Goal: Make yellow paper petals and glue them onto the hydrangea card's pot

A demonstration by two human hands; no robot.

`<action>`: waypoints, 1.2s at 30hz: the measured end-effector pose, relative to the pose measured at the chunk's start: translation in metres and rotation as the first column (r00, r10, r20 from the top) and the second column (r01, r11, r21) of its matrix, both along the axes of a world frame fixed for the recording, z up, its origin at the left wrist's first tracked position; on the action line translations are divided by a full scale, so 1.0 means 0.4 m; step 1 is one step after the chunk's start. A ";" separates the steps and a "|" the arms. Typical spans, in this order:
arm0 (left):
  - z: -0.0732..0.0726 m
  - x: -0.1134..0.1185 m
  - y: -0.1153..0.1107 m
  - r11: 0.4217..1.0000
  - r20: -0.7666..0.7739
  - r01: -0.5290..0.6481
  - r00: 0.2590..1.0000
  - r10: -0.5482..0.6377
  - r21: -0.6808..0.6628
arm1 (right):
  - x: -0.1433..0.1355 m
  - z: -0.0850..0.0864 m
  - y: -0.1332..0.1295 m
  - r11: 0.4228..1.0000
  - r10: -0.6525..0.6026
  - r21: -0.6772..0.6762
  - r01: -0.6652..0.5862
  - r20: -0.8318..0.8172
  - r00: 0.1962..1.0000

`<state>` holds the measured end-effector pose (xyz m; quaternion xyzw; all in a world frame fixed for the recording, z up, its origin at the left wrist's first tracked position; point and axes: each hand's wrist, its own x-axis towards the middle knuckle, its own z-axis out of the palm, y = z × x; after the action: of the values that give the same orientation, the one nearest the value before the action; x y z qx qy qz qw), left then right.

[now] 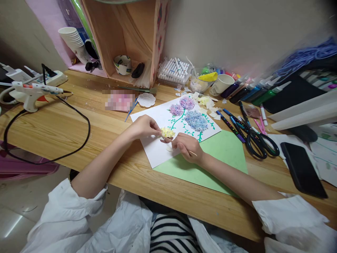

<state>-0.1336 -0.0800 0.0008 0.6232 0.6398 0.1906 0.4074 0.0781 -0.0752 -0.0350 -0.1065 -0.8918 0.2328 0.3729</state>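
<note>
A white sheet (150, 151) with flower artwork lies partly over a green sheet (223, 158). On it are a blue paper flower cluster (196, 121), two purple ones (186, 102) and painted green stems. My right hand (188, 147) is closed around a thin wooden stick (193, 153), whose tip points left toward my other hand. My left hand (146, 127) pinches finger and thumb together beside a small yellow flower cluster (167, 132); what lies between its fingertips is too small to make out.
Behind the sheet are loose pale petals (206, 102), a paper cup (222, 85) and a marker box (174, 70). Scissors (259, 144), pens and a black phone (302, 168) lie at right. A glue gun (33, 93) with a looping black cable (88, 123) occupies the left.
</note>
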 end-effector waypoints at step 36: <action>-0.005 -0.018 0.017 0.988 -0.331 -0.096 0.934 0.131 0.118 | 0.178 0.135 0.211 0.780 -0.585 -0.337 0.528 -0.089 0.806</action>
<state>-0.1407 -0.0734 -0.0010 0.6283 0.7247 0.1359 0.2482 0.1493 0.0094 0.0189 -0.3980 -0.7353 0.2514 0.4875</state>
